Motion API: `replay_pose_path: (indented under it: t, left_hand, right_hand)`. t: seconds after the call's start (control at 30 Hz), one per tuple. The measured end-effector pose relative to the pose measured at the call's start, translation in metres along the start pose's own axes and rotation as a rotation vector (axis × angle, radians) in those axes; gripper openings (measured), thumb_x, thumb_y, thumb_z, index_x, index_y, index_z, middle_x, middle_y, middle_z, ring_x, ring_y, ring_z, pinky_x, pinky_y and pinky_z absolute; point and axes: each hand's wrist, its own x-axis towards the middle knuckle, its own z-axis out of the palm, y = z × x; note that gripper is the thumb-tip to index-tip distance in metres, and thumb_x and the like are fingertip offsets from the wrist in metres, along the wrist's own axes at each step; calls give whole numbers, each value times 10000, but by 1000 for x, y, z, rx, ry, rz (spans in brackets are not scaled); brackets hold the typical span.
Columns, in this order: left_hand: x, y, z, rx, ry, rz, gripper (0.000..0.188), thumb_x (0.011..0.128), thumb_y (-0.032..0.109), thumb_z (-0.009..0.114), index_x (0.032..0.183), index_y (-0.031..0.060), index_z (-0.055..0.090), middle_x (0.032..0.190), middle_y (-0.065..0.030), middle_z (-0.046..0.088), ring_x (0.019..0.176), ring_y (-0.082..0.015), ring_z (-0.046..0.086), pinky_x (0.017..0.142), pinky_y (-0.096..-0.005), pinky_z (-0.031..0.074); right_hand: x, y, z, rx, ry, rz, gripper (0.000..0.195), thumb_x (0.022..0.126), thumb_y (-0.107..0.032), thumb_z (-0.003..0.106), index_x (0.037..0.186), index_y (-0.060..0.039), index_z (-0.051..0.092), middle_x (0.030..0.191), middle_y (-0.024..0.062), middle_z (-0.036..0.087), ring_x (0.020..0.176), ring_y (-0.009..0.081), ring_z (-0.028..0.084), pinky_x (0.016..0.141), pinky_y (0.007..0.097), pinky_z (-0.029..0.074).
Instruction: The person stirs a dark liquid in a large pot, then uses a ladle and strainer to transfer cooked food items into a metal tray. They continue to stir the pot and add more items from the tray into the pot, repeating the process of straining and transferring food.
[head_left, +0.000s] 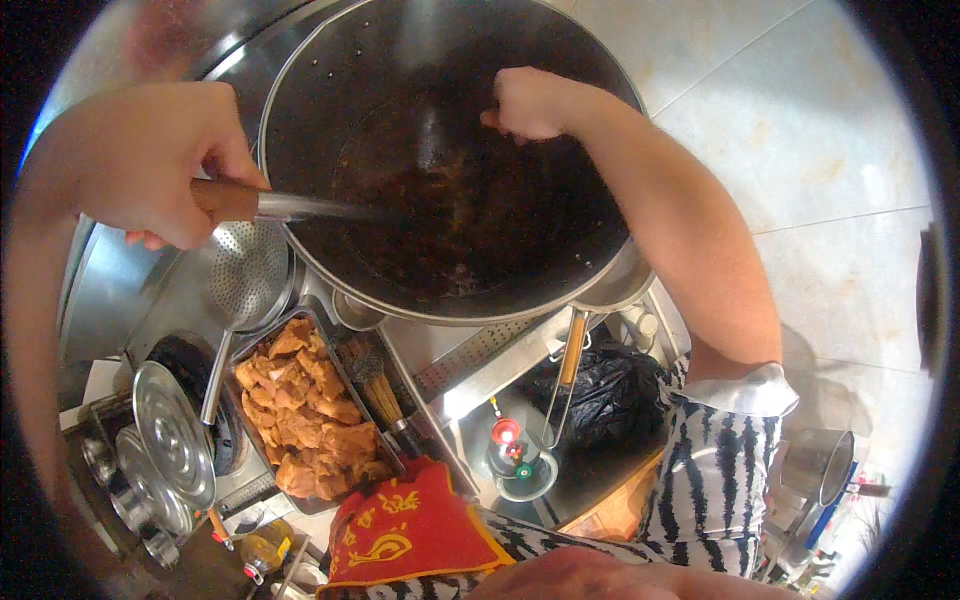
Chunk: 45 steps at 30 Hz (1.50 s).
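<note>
At the left, my left hand (165, 169) is wrapped around the wooden handle (225, 201) of a metal-shafted utensil. Its shaft (300, 206) slants over the pot's rim, and the far end is lost in dark liquid (420, 225). The large metal stockpot (480, 320) fills the upper middle of the view. Over the pot's right half hovers my right hand (532, 105), with curled fingers; whether it holds something is hidden. Below the pot, a rectangular tray (352, 386) carries many orange-brown pieces of raw-looking meat (307, 420).
A perforated ladle (247, 274) lies left of the tray, near round metal lids (176, 435). Brushes (379, 394) stand right of it. A wooden-handled utensil (574, 349) hangs below the pot's rim, near a black plastic bag (615, 390). An oil bottle (266, 544) is at lower left.
</note>
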Motion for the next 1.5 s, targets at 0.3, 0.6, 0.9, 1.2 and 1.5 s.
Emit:
replay_pose_path:
  t: [0.3, 0.6, 0.9, 1.2, 1.5]
  left_hand:
    - [-6, -10, 2, -18, 45, 60, 298, 734, 24, 633, 996, 3, 774, 538, -28, 612, 423, -110, 583, 401, -291, 460]
    - [-9, -20, 7, -156, 44, 50, 399, 706, -2, 656, 1091, -48, 751, 531, -24, 597, 400, -103, 551, 373, -281, 421]
    - [-11, -31, 4, -332, -33, 37, 548, 675, -42, 672, 1221, -59, 716, 573, -44, 615, 412, -104, 553, 370, -269, 417]
    - [-7, -51, 11, -521, -115, 25, 404, 745, -6, 707, 1146, -55, 704, 625, -38, 609, 414, -101, 544, 353, -278, 401]
    - [3, -59, 31, -824, -129, 78, 312, 775, 87, 777, 1032, -59, 678, 618, -31, 595, 400, -103, 539, 324, -271, 388]
  right_hand:
    - [-3, 6, -10, 165, 86, 60, 465, 1052, -350, 595, 811, 32, 707, 703, 155, 709, 655, 258, 680, 647, 413, 542]
    - [-13, -2, -25, 432, 150, 198, 494, 1047, -380, 601, 770, 15, 705, 686, 150, 702, 621, 236, 674, 659, 399, 542]
    - [-22, 3, -37, 245, 761, 110, 483, 1017, -388, 571, 865, 37, 742, 810, 243, 730, 811, 440, 716, 855, 506, 571]
    - [-29, 12, -41, 706, 1019, -36, 509, 1010, -428, 617, 753, 0, 721, 683, 169, 701, 648, 277, 691, 678, 432, 547]
    - [-30, -6, -30, 493, 250, -1, 432, 973, -366, 690, 738, -4, 717, 598, 119, 634, 562, 230, 627, 608, 400, 513]
